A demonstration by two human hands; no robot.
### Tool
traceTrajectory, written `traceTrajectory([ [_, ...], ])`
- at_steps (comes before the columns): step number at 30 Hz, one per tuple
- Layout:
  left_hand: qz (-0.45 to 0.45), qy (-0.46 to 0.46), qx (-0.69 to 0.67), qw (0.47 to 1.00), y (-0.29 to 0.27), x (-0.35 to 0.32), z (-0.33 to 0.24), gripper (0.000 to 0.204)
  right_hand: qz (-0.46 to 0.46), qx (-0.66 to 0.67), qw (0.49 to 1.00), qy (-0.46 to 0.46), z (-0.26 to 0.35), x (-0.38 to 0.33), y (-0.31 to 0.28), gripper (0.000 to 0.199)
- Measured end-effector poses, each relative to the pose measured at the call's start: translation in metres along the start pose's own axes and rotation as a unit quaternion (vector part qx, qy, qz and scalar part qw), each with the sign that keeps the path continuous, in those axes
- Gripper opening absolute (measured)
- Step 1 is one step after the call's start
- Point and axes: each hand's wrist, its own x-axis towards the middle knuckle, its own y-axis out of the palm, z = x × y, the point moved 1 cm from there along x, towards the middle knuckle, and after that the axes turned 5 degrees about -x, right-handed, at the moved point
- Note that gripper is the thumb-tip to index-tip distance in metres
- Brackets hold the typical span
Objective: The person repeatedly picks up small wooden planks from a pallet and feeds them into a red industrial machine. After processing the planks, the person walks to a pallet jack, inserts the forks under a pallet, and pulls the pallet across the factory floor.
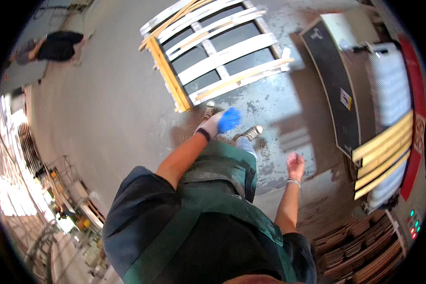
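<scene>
My left hand point(226, 121), in a white and blue glove, hangs in front of my apron with its fingers stretched out and nothing in it. Below it on the floor is a pallet point(222, 66) of white slats, just beyond my feet. Yellowish wooden boards point(168, 73) lie along the pallet's left side, with thin strips across its top. My right hand point(295, 164), bare with a bracelet at the wrist, hangs at my right side. Its fingers are loosely bent, and I see nothing in them; it touches nothing.
At the right stands a dark panel point(330, 80) beside a machine with a white roller point(388, 80) and a red frame point(414, 113). Light wooden slats point(383, 154) lie across it. Brown stacked material point(364, 251) is at the lower right. Another person point(57, 46) is at the far left.
</scene>
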Motion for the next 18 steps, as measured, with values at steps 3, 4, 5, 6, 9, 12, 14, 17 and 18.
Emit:
traceTrajectory([
  [3, -0.008, 0.084, -0.072, 0.994, -0.165, -0.076, -0.015, 0.041, -0.195, -0.297, 0.932, 0.070, -0.118, 0.085, 0.111, 0.023],
  [4, -0.213, 0.090, -0.033, 0.972, -0.186, -0.097, -0.018, 0.046, -0.202, -0.373, 0.900, 0.099, -0.145, 0.117, 0.133, 0.025],
  [5, -0.253, 0.130, -0.011, 0.959, -0.182, -0.129, -0.024, 0.049, -0.156, -0.427, 0.882, 0.121, -0.175, 0.148, 0.150, 0.027],
  [6, -0.276, 0.139, -0.032, 0.950, -0.209, -0.152, -0.021, 0.047, -0.098, -0.482, 0.858, 0.149, -0.204, 0.185, 0.167, 0.028],
  [9, -0.353, 0.174, -0.032, 0.919, -0.295, -0.196, -0.001, 0.045, 0.004, -0.601, 0.779, 0.179, -0.308, 0.314, 0.196, 0.034],
  [12, -0.389, 0.149, 0.041, 0.908, -0.330, -0.226, 0.022, 0.051, 0.116, -0.693, 0.696, 0.144, -0.418, 0.423, 0.223, 0.060],
  [14, -0.382, 0.164, 0.056, 0.908, -0.329, -0.237, 0.032, 0.052, 0.140, -0.692, 0.702, 0.092, -0.490, 0.472, 0.225, 0.065],
  [17, -0.451, 0.073, -0.015, 0.890, -0.332, -0.245, 0.039, 0.047, 0.169, -0.828, 0.524, 0.108, -0.565, 0.543, 0.206, 0.105],
  [18, -0.463, 0.058, 0.004, 0.884, -0.348, -0.261, 0.076, 0.047, 0.184, -0.821, 0.527, 0.124, -0.585, 0.540, 0.219, 0.106],
])
